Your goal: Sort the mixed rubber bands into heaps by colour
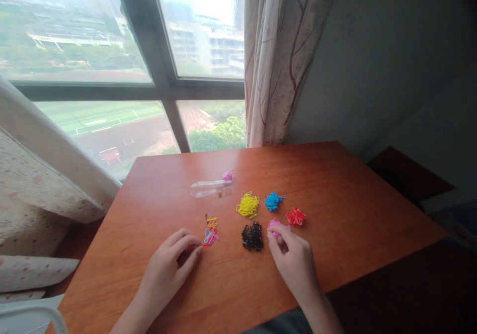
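Note:
Small rubber bands lie sorted in heaps on a wooden table: yellow, blue, red, black and pink. My right hand has its fingers pinched together at the pink heap, touching pink bands. My left hand rests on the table with fingers curled loosely, its tips just left of a small mixed cluster of bands. A clear plastic bag with a few pink bands at its mouth lies behind the heaps.
A window and a patterned curtain stand behind the table. A cushioned seat with patterned fabric is at the left. A dark low surface sits to the right of the table's edge.

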`<state>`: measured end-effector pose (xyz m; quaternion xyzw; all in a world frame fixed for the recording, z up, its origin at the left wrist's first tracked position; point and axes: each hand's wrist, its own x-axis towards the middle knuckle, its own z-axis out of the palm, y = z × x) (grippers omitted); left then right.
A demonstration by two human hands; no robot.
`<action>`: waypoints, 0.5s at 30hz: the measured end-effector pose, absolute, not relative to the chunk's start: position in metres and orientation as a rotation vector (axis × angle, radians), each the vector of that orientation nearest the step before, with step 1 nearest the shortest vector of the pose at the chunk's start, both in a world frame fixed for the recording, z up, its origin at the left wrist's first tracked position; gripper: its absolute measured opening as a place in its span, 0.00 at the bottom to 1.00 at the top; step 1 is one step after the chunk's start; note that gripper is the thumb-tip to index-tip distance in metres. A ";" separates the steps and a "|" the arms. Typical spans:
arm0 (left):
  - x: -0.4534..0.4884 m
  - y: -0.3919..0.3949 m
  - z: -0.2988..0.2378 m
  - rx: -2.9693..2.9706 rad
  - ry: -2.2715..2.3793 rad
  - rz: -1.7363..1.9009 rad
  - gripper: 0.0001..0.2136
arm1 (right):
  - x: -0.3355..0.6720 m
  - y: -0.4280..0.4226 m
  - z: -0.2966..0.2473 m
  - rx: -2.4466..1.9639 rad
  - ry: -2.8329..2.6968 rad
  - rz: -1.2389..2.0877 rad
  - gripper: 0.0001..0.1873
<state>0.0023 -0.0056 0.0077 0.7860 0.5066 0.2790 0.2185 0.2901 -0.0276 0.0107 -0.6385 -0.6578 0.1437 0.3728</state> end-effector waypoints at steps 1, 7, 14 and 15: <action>0.003 -0.006 0.008 2.179 1.396 0.775 0.07 | 0.282 -0.028 0.011 -1.600 -1.707 0.397 0.14; 0.011 -0.002 0.015 2.221 1.371 0.817 0.07 | 0.249 -0.038 0.008 -1.507 -1.815 0.533 0.11; 0.051 0.005 0.034 2.309 1.272 0.802 0.09 | 0.247 -0.042 0.008 -1.501 -1.784 0.570 0.09; 0.059 0.006 0.036 2.336 1.243 0.790 0.09 | 0.249 -0.042 0.009 -1.500 -1.765 0.584 0.10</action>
